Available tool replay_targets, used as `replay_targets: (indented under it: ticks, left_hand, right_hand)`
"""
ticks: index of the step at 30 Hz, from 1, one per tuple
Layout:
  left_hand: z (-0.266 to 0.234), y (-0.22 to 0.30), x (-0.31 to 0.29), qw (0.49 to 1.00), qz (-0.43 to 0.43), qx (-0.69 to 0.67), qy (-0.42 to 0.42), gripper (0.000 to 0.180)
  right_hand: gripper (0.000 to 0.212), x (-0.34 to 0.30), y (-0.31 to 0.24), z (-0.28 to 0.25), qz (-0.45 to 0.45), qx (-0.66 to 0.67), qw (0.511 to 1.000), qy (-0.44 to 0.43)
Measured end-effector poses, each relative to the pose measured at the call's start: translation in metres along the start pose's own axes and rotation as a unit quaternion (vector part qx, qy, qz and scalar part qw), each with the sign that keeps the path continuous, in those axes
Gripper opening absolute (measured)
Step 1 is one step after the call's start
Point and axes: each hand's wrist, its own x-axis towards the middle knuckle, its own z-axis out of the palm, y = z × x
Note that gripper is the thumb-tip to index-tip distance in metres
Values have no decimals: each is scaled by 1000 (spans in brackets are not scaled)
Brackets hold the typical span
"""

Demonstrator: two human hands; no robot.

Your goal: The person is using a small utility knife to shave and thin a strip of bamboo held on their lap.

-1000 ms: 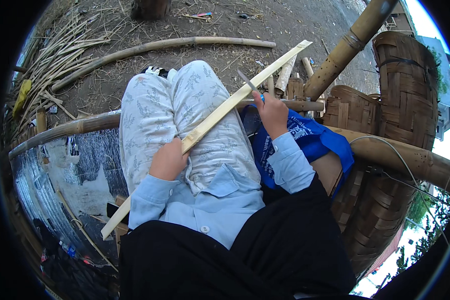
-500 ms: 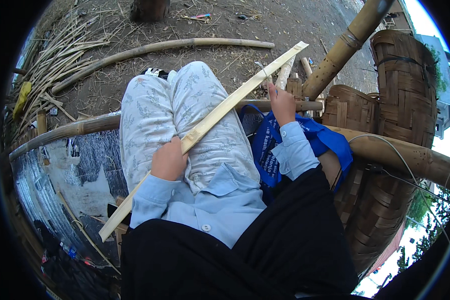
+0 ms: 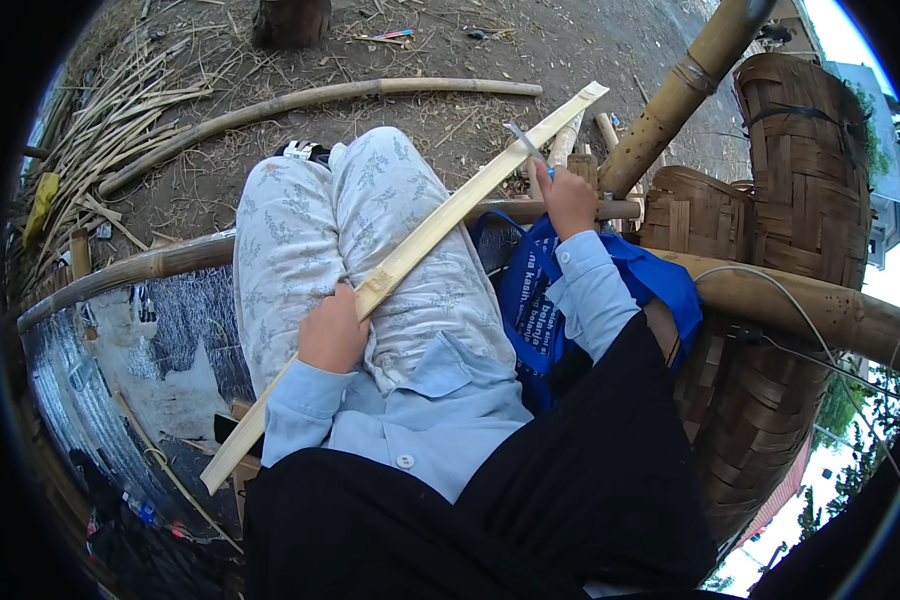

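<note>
Across my lap, from lower left to upper right, slants a long, pale split bamboo strip (image 3: 450, 215) with a node near its middle. My left hand (image 3: 332, 330) is closed around the strip just below that node, above my thigh. My right hand (image 3: 570, 202) grips a small knife (image 3: 525, 143); a bit of blue handle shows beside the fingers. The knife's thin blade points up and left, at the edge of the strip's upper part. Whether the blade touches the strip I cannot tell. The strip's lower end passes beside my left sleeve.
A blue printed bag (image 3: 535, 300) hangs by my right thigh. Woven bamboo baskets (image 3: 805, 180) and a thick bamboo pole (image 3: 685, 90) stand to the right. Bamboo slivers (image 3: 120, 110) and a curved pole (image 3: 300, 100) lie on the ground ahead. Silvery sheeting (image 3: 120, 350) covers the seat at left.
The knife's blade has turned and now shows more plainly beside the strip. My right hand has shifted slightly. My left hand keeps its hold on the strip.
</note>
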Motion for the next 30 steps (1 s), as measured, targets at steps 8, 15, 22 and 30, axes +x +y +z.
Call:
replay_targets:
  ticks: [8,15,22,30]
  left_hand:
    - [-1,-9,-3,1000,-4,-26,-15,26]
    - [5,-15,3,998,6,-52,-21,23]
    - [1,-16,5,995,22,-92,-41,23]
    - [-6,-18,9,988,7,-146,-43,30]
  right_hand:
    - [57,11,-2,7,-29,65,997,-16]
    - [54,28,12,16,22,146,989,-4]
    - [55,85,82,33,161,44,986,-7]
    - [61,90,40,38,145,185,972,-22]
